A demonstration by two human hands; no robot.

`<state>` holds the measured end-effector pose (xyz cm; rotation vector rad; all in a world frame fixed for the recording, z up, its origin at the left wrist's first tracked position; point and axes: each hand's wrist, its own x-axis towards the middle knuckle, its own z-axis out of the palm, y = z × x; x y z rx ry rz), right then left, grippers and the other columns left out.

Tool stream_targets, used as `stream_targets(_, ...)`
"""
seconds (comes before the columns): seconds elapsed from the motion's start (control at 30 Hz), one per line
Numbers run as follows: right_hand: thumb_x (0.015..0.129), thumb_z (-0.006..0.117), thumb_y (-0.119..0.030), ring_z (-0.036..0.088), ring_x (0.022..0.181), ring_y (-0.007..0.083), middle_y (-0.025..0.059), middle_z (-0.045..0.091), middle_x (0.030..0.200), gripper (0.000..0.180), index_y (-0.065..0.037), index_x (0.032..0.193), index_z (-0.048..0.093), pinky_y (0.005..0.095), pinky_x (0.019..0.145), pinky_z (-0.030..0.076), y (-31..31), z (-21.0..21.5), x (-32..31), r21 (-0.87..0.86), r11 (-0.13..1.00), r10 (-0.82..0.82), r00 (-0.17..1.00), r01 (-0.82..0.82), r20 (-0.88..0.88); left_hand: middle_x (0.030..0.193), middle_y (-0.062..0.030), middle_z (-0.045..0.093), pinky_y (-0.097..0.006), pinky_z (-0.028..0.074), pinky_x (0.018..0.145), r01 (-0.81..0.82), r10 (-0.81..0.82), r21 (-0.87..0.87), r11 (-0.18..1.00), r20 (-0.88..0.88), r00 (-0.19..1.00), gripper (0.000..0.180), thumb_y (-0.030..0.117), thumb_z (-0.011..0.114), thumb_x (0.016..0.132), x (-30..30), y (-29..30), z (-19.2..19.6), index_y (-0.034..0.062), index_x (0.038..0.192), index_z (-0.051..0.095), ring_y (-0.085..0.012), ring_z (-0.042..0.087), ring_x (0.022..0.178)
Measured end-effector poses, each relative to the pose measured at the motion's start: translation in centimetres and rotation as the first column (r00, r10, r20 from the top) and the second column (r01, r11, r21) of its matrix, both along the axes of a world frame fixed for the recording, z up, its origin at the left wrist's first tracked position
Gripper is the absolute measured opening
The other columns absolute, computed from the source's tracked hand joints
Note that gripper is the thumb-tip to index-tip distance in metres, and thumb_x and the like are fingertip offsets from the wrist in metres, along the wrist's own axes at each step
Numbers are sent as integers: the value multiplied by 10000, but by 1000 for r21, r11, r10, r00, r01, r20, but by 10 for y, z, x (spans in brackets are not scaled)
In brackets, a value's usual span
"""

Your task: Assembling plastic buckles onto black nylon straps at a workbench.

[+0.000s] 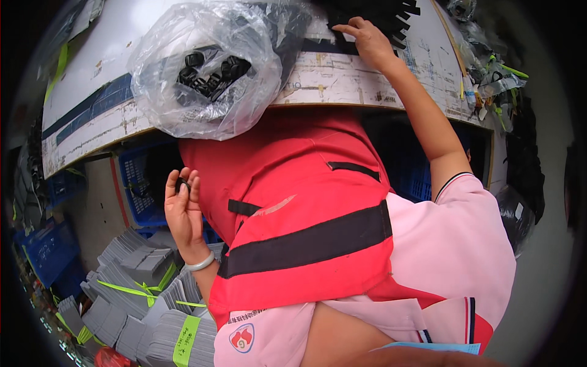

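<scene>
My left hand (183,211) is raised beside my red apron (293,202), away from the table. Its fingers are closed on a small black plastic piece (181,183), partly hidden by the fingertips. My right hand (367,41) reaches over the far part of the table, fingers stretched toward a pile of black straps (361,15). The fingertips are at the edge of the pile; nothing shows gripped in them. A clear plastic bag (254,104) lies at the table's near edge, with several black ring-like plastic pieces (214,76) in it.
The white worn table (342,79) spans the top. Stacks of grey flat pieces (165,333), tied with yellow-green bands, stand at the lower left. Blue crates (137,183) sit under the table. A plastic bottle (501,85) and wrappings hang by the right table edge.
</scene>
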<state>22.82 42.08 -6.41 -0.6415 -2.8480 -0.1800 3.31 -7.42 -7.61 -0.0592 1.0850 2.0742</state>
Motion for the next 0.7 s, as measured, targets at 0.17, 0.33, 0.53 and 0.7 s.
stream_targets(0.17,786,575,16,543,1064,222,29,545,1164,552,-271,1258,586,333,958,439,26,5,-14,171,985,17,995,0,-97,1145,-190,608,-318,599,715,246,-273,-158,956,-179,945,319,22,503,962,20,40,26,7,1280,480,-257,664,942)
stream_targets(0.33,831,584,-40,563,1067,230,42,617,1094,344,-164,1146,646,330,930,456,41,-4,-18,-12,1000,19,999,-18,28,991,-211,649,-300,590,576,291,-334,-190,938,-254,908,300,64,503,978,28,62,39,26,1251,385,-239,686,746)
stream_targets(0.53,849,642,-127,615,865,294,97,643,860,117,-61,943,669,382,767,502,-18,1,-8,-198,941,203,926,-275,-318,691,-21,586,-195,466,476,123,-302,-432,893,-375,876,109,67,659,889,31,71,42,25,901,558,-87,583,579)
stream_targets(0.7,919,616,-97,589,771,106,55,632,822,135,7,1002,630,248,699,474,-134,81,-26,-860,400,-30,934,-316,-357,785,-13,621,-206,497,589,-8,-187,-389,921,-459,869,135,21,671,869,36,98,40,-11,990,622,-77,603,679)
